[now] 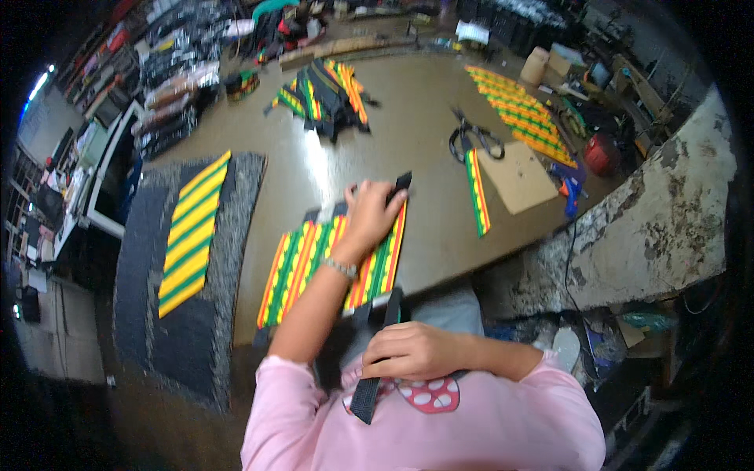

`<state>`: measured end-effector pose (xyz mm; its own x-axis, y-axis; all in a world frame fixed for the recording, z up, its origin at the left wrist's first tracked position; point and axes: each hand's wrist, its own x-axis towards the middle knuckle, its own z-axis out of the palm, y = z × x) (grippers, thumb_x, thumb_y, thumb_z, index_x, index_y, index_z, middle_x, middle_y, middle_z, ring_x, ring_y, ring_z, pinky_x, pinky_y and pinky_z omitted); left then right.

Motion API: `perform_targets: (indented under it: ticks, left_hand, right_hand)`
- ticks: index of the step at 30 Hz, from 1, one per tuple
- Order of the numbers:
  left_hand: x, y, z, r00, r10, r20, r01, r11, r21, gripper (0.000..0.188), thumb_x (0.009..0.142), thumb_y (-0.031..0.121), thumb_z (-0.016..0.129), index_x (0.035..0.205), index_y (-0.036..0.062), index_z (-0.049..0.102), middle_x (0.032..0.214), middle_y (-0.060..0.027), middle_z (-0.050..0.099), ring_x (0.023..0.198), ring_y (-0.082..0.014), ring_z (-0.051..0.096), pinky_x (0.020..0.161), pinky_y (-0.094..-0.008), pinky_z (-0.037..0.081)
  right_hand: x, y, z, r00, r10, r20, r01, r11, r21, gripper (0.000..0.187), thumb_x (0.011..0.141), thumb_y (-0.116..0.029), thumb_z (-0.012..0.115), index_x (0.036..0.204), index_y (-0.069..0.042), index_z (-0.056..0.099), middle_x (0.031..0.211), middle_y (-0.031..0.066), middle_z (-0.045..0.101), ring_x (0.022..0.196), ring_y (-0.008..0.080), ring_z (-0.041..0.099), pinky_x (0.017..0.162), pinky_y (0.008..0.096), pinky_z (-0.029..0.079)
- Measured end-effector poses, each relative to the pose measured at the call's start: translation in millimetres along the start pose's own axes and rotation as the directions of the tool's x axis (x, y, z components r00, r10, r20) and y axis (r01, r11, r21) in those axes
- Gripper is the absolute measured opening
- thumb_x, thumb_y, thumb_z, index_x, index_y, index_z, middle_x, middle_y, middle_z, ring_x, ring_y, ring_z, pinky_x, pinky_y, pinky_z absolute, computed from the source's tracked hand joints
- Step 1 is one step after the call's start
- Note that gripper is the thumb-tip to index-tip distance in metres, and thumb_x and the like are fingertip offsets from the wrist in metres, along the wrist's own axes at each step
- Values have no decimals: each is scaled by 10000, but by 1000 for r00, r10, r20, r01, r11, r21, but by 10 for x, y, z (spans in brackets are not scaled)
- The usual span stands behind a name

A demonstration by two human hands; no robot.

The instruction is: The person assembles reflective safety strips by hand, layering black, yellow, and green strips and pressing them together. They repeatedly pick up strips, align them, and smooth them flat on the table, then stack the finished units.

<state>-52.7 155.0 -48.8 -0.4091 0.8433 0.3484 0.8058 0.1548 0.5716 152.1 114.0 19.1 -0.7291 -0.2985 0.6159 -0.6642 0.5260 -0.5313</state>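
While the left hand (371, 208), grip unclear, partly hides patterned strips (297, 263) and the right hand (415, 351) pinches webbing (366, 398), scissors (467, 129) lie beyond.

Left forearm (316, 302) hides parts of perhaps several patterned strips (297, 263).

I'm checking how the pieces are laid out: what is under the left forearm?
Patterned fabric shows on both sides of the left forearm, and a black strap end sticks out beside the left hand. Whatever lies directly beneath the forearm is covered.
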Motion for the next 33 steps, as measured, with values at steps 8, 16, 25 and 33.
perform_targets:
  ticks: [8, 16, 25, 33]
  left_hand:
    - [107, -41, -58, 981, 110, -162, -95, 991, 97, 322, 905, 299, 608, 1170, 118, 599, 1084, -137, 585, 1089, -304, 535, 962, -489, 360]
    - [-121, -130, -389, 996, -23, 83, 0, 963, 271, 366, 881, 368, 601, 1143, 125, 676, 1196, -136, 587, 1171, -337, 482, 957, -496, 387]
    - [-151, -143, -445, 991, -86, 101, 87, 996, -3, 400, 745, 370, 789, 1047, 139, 668, 1259, -31, 565, 1208, -282, 446, 1025, -427, 323]
    - [46, -450, -779, 912, -109, 396, 340, 741, -579, 918, 790, 235, 793, 1508, 122, 233, 1230, -172, 592, 1249, -183, 466, 1018, -347, 407]
  right_hand:
    - [-198, -127, -217, 876, 329, -353, -380, 921, -86, 301, 727, -34, 777, 1004, -15, 662, 848, 71, 676, 743, 178, 661, 674, 289, 533]
    - [-545, 1309, -1433, 486, 298, -822, -831, 450, -327, 618, 847, -243, 727, 1307, 76, 464, 1056, 157, 625, 941, 261, 600, 836, 371, 484]
    - [-129, 1709, -675, 445, 843, -301, -820, 519, 241, 251, 920, -218, 636, 992, 22, 636, 880, 75, 669, 802, 164, 628, 746, 299, 501]
    - [-33, 1492, -751, 565, 807, -171, -555, 525, 645, 177, 924, -172, 649, 1012, -25, 607, 919, 22, 644, 831, 85, 595, 724, 242, 477]
